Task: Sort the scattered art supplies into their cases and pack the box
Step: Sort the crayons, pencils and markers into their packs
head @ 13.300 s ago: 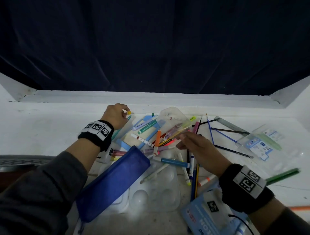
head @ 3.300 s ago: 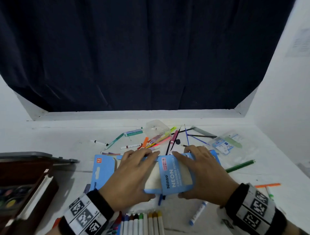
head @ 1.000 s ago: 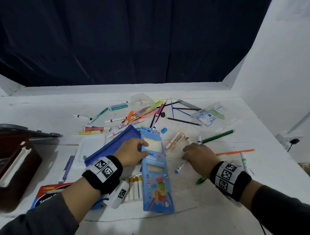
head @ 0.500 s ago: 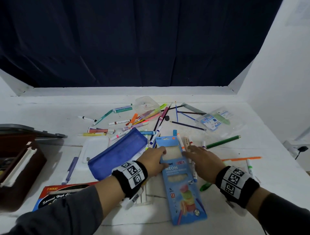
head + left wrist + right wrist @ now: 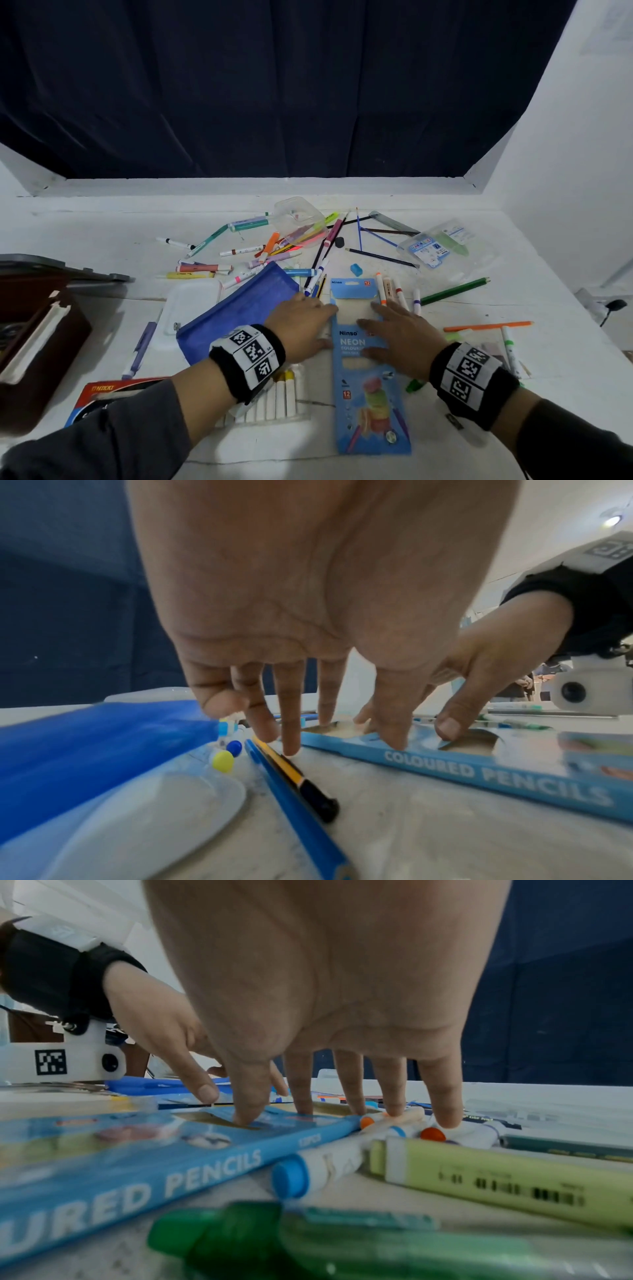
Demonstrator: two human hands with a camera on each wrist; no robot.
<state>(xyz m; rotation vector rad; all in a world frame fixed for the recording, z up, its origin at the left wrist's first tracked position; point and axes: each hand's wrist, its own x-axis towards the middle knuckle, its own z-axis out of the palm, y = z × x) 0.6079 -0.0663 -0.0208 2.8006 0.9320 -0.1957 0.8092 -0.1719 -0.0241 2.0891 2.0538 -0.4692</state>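
Observation:
A blue "Neon coloured pencils" box (image 5: 370,387) lies flat on the white table, long side running away from me. My left hand (image 5: 303,327) rests with straight fingers at the box's (image 5: 479,772) upper left edge. The left fingertips (image 5: 289,739) touch the table beside a blue pencil (image 5: 298,804) and a yellow-black one (image 5: 291,769). My right hand (image 5: 399,334) lies flat on the box's (image 5: 154,1161) upper half. Its outer fingers (image 5: 441,1107) come down on short markers (image 5: 394,1126) beside the box. Neither hand holds anything.
A blue mesh pouch (image 5: 236,313) and white palette (image 5: 190,303) lie left of the box. Several pens and a clear case (image 5: 298,216) are scattered behind. A brown case (image 5: 34,342) stands far left. A green pencil (image 5: 454,291) and orange pencil (image 5: 486,326) lie right.
A second ago my right hand was on the markers right of the box and my left held its top. Both hands have since come to rest on the box's upper half.

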